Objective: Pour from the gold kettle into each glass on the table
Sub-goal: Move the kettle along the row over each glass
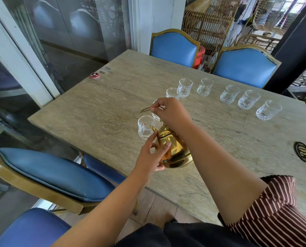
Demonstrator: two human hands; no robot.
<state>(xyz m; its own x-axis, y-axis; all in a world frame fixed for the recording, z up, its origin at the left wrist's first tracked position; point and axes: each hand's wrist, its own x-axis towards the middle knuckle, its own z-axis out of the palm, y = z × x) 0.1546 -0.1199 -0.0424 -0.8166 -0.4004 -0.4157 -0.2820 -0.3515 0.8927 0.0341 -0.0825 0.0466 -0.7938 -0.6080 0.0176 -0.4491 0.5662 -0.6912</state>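
- Gold kettle (175, 148): centre of the frame, lifted off the table and tipped, spout (153, 128) pointing left at the rim of the nearest glass (145, 127).
- Thin handle (146, 109): swung up above the kettle, pinched between thumb and fingers of the right hand (170, 111); clamped on it, carrying the weight.
- Left hand (153, 154): pressed against the kettle's lower left side, thumb laid across the belly and fingers curled under the base; steadying and tilting.
- Step in hand, as a judgement: pouring into the first glass, or just about to; no stream visible, and fill level too hard to read through the cut glass.
- Other glasses: one half hidden behind the right hand (156, 116), one just above it (172, 93), then five curving toward the right of the frame, ending at (268, 110); all apparently unfilled.
- Next move, likely: keeping the spout over the rim, tipping gently, then levelling out and shifting up to the neighbouring glass without knocking it.
- Table (95, 104): pale stone top, small red disc (94, 75) at its upper left corner, black number badge (303, 152) at the right.
- Blue chairs (173, 47) around the table, at the top and lower left of the frame.
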